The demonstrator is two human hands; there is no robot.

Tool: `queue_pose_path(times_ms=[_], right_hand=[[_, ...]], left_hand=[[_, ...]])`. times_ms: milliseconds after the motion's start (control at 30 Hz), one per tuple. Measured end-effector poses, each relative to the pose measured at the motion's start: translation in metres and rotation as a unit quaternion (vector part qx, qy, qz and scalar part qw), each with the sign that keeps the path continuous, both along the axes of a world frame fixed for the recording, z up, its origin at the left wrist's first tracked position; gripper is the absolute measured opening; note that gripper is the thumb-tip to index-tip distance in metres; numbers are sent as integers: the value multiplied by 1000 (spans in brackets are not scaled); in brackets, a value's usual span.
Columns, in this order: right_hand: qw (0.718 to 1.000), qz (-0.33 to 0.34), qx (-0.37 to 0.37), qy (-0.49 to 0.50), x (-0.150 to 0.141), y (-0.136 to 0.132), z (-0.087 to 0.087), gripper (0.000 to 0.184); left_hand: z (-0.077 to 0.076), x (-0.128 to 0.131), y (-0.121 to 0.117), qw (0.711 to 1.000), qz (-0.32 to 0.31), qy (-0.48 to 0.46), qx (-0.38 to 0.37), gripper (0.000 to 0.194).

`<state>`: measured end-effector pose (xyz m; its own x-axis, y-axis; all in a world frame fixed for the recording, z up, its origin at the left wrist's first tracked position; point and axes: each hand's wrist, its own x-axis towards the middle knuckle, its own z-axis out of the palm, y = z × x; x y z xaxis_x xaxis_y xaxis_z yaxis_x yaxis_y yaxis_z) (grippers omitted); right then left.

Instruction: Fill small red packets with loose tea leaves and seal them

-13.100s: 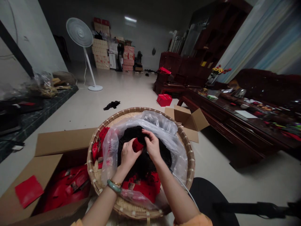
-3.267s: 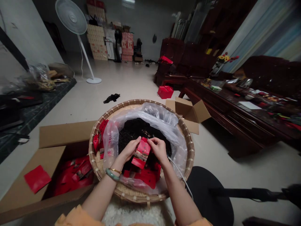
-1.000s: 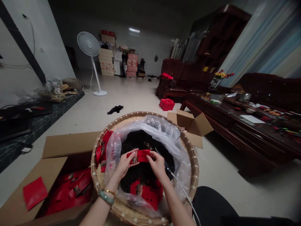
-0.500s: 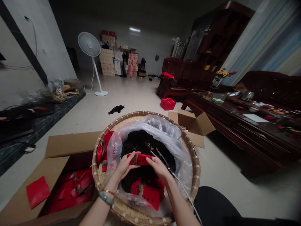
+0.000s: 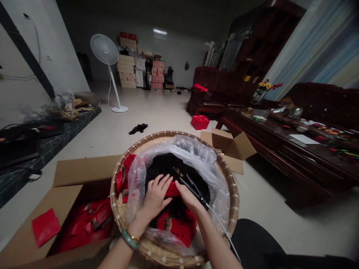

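Observation:
A small red packet (image 5: 172, 189) is over the dark loose leaves (image 5: 165, 164) in a clear plastic bag (image 5: 221, 190). My right hand (image 5: 187, 196) grips the packet's right end, thumb on top. Spread across its left part are the outstretched fingers of my left hand (image 5: 157, 194), which hide that part. A black two-armed tool with a white cord, like a hair straightener (image 5: 198, 192), lies open beside my right hand. Below my hands, more red packets (image 5: 178, 228) lie in the bag. The bag rests in a round woven bamboo basket (image 5: 234, 209).
At the left stands an open carton (image 5: 86, 170) holding many red packets (image 5: 84, 224); one red packet (image 5: 45, 227) lies on its flap. Another open carton (image 5: 235, 147) is behind the basket, by the dark wooden table (image 5: 269, 149). A black seat (image 5: 255, 239) is at the right.
My left hand has turned over from holding the packet's left end to lying across it, fingers spread. The right hand stays on the packet. The view has shifted slightly.

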<state>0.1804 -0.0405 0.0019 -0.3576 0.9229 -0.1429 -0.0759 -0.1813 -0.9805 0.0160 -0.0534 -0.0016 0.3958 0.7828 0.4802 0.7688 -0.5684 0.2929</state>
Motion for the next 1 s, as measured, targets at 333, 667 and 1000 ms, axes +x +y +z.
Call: queue_pose_path(times_ms=[333,667,1000], right_hand=[[998,35,42,26,2,19,14,70],[894,-41,121,-430,-27,88,-14,59],[784,124,223,-566,-51,60,-12,88]], left_hand=[[-7,-17,10,995,36,-81,-49,61],[-13,-30,21,947,219,-230,-55,53],[-15,-31,31,935,242,-240,-97,59]])
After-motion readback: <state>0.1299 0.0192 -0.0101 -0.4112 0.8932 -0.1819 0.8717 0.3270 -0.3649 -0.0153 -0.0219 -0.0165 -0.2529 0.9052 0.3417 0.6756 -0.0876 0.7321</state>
